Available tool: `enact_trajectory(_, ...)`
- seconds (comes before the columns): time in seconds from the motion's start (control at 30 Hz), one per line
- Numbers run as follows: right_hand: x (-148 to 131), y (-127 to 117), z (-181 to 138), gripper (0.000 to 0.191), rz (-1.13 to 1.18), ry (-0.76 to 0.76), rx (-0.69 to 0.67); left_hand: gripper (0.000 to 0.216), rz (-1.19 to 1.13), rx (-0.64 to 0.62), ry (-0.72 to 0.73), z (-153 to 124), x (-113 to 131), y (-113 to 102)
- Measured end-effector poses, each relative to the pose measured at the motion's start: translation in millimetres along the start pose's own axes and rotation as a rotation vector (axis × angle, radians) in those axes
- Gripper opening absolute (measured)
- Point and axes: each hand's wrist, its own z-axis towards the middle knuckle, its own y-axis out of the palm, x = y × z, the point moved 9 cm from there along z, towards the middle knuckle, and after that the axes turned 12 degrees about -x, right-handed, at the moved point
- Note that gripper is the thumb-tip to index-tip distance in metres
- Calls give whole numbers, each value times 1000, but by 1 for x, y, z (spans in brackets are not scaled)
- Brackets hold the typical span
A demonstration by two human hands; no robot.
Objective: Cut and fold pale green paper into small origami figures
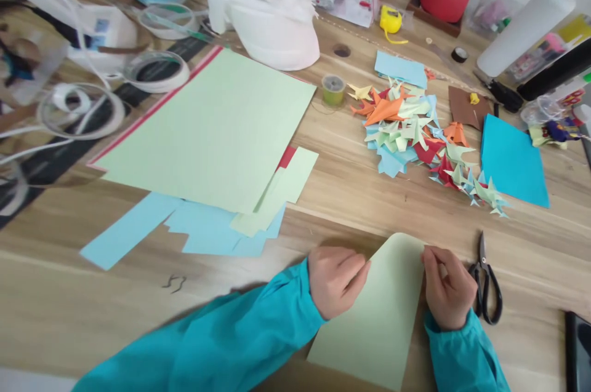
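A pale green sheet of paper [373,324] is between my two hands near the front of the table, its far end curling upward. My left hand [336,281] is closed, pinching the sheet's far left corner between thumb and fingers. On the opposite side my right hand [449,286] pinches the far right corner. Just right of that hand lies a pair of black-handled scissors [484,284], points facing away. Left of my hands are light blue paper pieces [221,232] and a large stack of pale green paper [217,127] with a red edge showing beneath.
Folded paper cranes [392,115] in several colours are heaped at the back right, beside a bright blue paper square [512,161]. A small spool [333,89] stands behind the stack. Tape rolls [157,71] and cables crowd the left; a dark device [577,349] sits at the right edge.
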Motion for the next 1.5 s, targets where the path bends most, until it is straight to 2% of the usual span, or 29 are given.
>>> enact_trajectory(0.33,-6,3,2,7,-3,-43,-56,26,-20,43,45,0,0,-5)
enact_trajectory(0.5,-9,12,4,12,35,-66,-167,5,-49,100,-83,0,-15,-13)
enact_trajectory(0.63,-10,18,5,16,47,-80,-228,31,-21,103,-173,2,-30,-16)
enact_trajectory(0.7,-11,19,5,18,42,-94,-232,31,18,139,-153,3,-30,-21)
enact_trajectory(0.77,-11,19,6,20,37,-100,-230,27,67,158,-66,2,-22,-25)
enact_trajectory(0.83,-10,19,7,21,35,-96,-228,23,79,72,120,2,-3,-18)
enact_trajectory(0.9,-9,20,8,22,32,-89,-231,30,41,-108,322,-2,18,-2)
enact_trajectory(0.97,-9,20,8,22,28,-87,-235,39,22,-263,417,-7,32,13)
enact_trajectory(1.03,-9,20,8,22,27,-88,-233,41,40,-344,419,-9,36,22)
enact_trajectory(1.23,-12,23,8,19,12,-125,-243,28,147,-438,410,-10,38,32)
enact_trajectory(1.33,-11,24,8,18,-11,-135,-250,33,191,-452,408,-11,41,34)
enact_trajectory(1.4,-11,25,7,18,-23,-144,-248,37,230,-438,405,-12,44,34)
enact_trajectory(1.5,-12,26,7,18,-37,-169,-237,25,344,-360,432,-17,52,36)
